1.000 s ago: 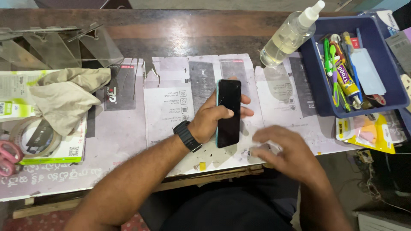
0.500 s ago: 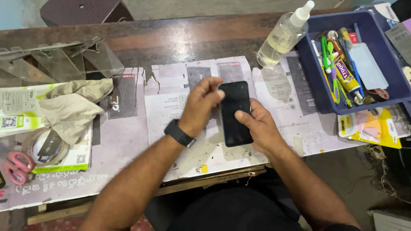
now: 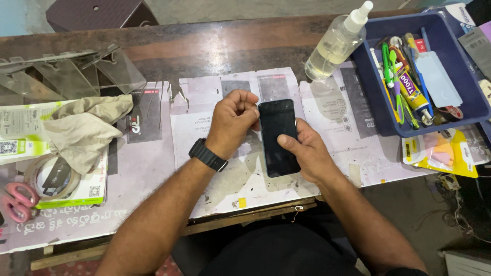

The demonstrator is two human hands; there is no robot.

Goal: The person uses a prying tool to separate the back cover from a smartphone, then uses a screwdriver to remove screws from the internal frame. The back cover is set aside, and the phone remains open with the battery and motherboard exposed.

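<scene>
A black smartphone [image 3: 276, 130] with a dark screen lies face up over the paper-covered work table [image 3: 153, 168], near the front edge. My right hand [image 3: 307, 153] holds it from the right side, thumb pressed on the lower part of the screen. My left hand [image 3: 232, 120], with a black wristwatch on the wrist, is curled at the phone's upper left edge, fingertips pinched against that corner. Whether something thin sits between those fingers is too small to tell.
A clear squeeze bottle [image 3: 335, 43] lies tilted at the back right beside a blue tray [image 3: 463, 110] of glue tubes and tools. Yellow packets [image 3: 440, 153] lie below the tray. At left are a beige cloth [image 3: 84, 128], tape roll [image 3: 51, 176], pink scissors [image 3: 15, 202] and clear acrylic stands [image 3: 66, 71].
The phone went from upright in my left hand to flat on the table. My right hand came from the table onto the phone, and my left hand shifted to its upper left corner.
</scene>
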